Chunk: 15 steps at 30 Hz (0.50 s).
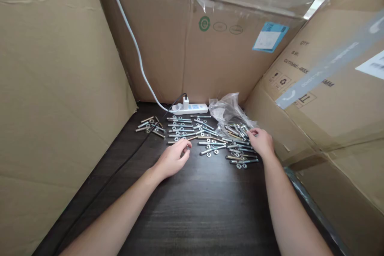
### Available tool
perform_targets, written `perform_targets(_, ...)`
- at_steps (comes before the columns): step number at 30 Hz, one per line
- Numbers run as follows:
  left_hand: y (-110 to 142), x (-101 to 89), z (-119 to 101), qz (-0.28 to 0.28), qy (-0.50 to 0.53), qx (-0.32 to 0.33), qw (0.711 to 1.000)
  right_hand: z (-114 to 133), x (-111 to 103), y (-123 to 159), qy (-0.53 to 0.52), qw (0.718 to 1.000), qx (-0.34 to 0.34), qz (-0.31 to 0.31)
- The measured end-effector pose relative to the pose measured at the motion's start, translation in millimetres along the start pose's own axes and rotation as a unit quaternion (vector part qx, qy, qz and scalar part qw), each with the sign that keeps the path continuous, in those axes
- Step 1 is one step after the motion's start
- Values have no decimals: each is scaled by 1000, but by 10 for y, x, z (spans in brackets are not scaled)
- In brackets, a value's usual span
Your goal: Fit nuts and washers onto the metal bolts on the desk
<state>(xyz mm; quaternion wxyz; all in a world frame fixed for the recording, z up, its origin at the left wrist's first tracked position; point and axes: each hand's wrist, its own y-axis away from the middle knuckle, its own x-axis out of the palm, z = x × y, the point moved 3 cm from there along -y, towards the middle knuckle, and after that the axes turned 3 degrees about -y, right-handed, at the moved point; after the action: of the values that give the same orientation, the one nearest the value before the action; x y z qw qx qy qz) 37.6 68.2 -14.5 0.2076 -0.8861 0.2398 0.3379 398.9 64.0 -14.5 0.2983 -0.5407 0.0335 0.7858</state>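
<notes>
Two bare hands at loose bolts (212, 150) on a dark tabletop (195, 208).
Left hand (175, 158) loosely curled at the near edge of the bolt rows, thumb and forefinger narrowly apart; cannot tell whether it holds anything. Right hand (261, 142) has fingertips at the metal pile (237, 130) by a clear plastic bag (223, 108); its grip cannot be told. White power strip (196, 109) behind the rows.

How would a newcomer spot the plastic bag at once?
Start at the back cardboard box with the green round mark; at its foot lies a white power strip. Just right of the strip, beyond the right hand, is the plastic bag. It's the clear, crumpled film, unlike the straight metal bolts nearby.
</notes>
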Motion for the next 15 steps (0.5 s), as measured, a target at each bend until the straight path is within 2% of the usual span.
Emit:
perform_targets(7, -8, 28, 42, 20, -5, -8, 1000, -58, 95, -152, 26, 998, 39, 34)
perform_targets(15, -14, 31, 55, 26, -5, -20, 999, -23, 75, -182, 22, 998, 22, 56)
